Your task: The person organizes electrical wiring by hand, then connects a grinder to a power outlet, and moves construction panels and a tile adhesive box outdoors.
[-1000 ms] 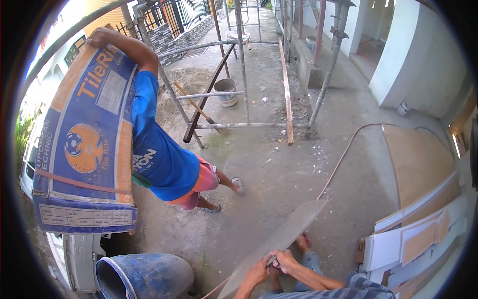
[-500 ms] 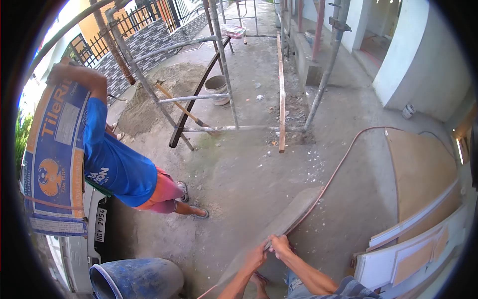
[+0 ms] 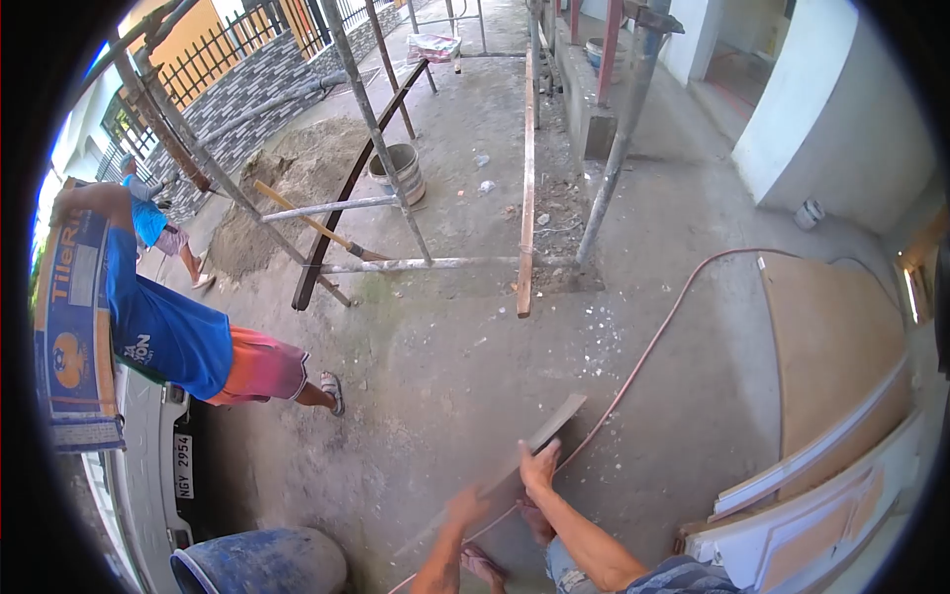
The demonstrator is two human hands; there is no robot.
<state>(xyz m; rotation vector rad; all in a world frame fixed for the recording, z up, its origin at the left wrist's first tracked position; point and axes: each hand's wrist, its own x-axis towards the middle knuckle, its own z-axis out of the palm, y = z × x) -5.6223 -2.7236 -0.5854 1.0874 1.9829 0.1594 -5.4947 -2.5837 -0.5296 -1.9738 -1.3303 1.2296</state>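
Observation:
A long, narrow grey board (image 3: 556,421) slants across in front of me, its far end pointing up and right. My right hand (image 3: 539,469) is closed around it near that far end. Further down its length, my left hand (image 3: 468,506) is closed on the same board, smeared by motion. The board's near end is blurred beside my left forearm, and I cannot make out its exact kind. Below my hands are my sandalled feet (image 3: 483,564).
A person in a blue shirt (image 3: 183,332) carries a TileRite box (image 3: 74,337) at left; another person (image 3: 153,218) is behind. Scaffolding (image 3: 386,158), a timber strip (image 3: 526,198), a bucket (image 3: 401,173), a blue drum (image 3: 267,564), a hose (image 3: 653,342) and leaning panels (image 3: 831,346) surround me.
My hands have moved apart along the board, the left one going down and left. The board appears shorter and its angle has changed. The person with the box has shifted left; another person now shows.

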